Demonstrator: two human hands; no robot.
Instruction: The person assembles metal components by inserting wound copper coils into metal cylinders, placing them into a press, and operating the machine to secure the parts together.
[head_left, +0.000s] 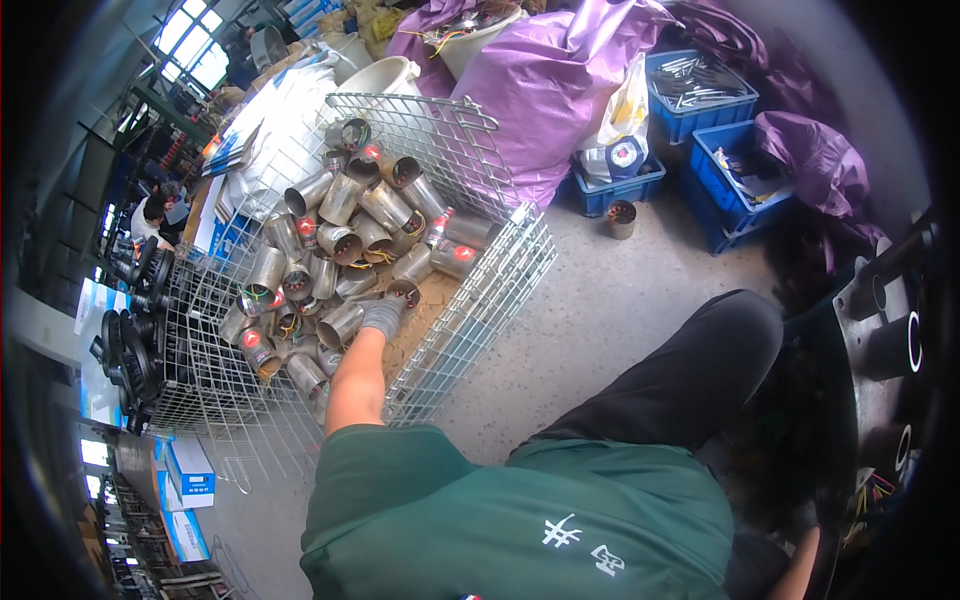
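— What is my left hand (381, 317) doing?
— I see it gloved, reaching into the wire cage (480, 310), fingers curled over a metal cylinder (402, 291) at the heap's near right edge.
— And my right hand?
— Out of view. Farther right stand blue crates (735, 175) and purple bags (545, 85).

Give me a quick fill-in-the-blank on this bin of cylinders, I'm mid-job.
1. The left hand wears a ____ glove.
2. It reaches into a wire ____ holding metal cylinders.
3. The big bags behind are ____.
4. The crates on the floor are ____.
Missing words: grey; basket; purple; blue.
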